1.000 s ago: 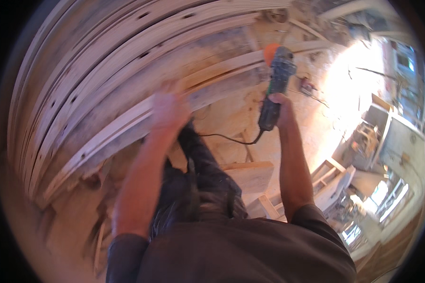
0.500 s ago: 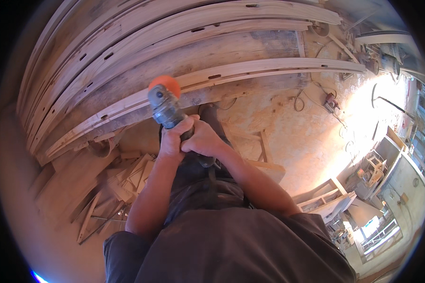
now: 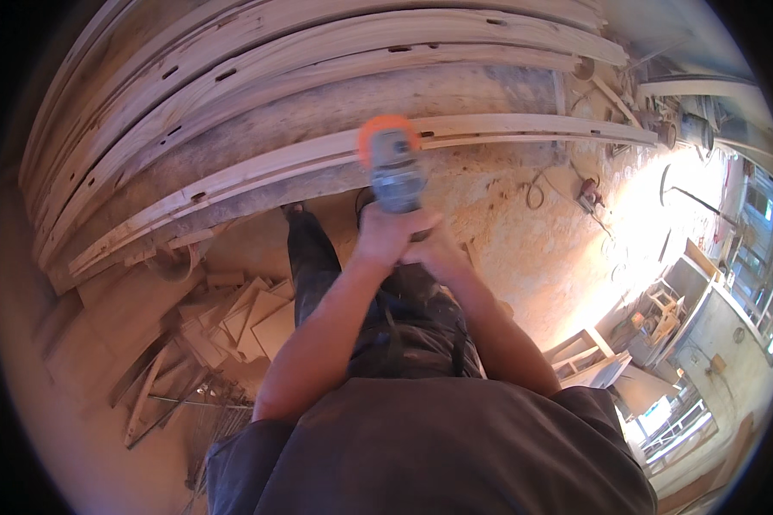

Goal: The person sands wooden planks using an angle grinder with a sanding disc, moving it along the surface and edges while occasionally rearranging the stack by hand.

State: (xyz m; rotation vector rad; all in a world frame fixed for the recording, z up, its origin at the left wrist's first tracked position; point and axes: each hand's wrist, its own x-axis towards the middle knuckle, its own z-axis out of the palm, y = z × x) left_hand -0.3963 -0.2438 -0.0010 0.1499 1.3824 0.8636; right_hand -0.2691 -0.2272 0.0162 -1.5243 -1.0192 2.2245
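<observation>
Both my hands are wrapped round the body of an angle grinder (image 3: 398, 182) with an orange disc (image 3: 372, 137). My left hand (image 3: 383, 233) grips it just behind the grey metal head. Close against it, my right hand (image 3: 436, 251) holds the body farther back. The disc overlaps the nearest long wooden rail (image 3: 288, 163), a pale piece with slots cut in it. Motion blurs the grinder's head, and I cannot tell whether the disc touches the wood. My fingers hide most of the tool's handle.
More slotted rails (image 3: 318, 67) lie side by side on the workbench (image 3: 455, 93) beyond. Wood offcuts (image 3: 253, 322) are heaped on the floor at left. A cabled power tool (image 3: 589, 194) lies on the dusty floor at right, with a wooden frame (image 3: 586, 350) nearer me.
The grinder, held in both hands, has moved to the right along the nearest rail. My arms have swung right with it, and the view has shifted slightly.
</observation>
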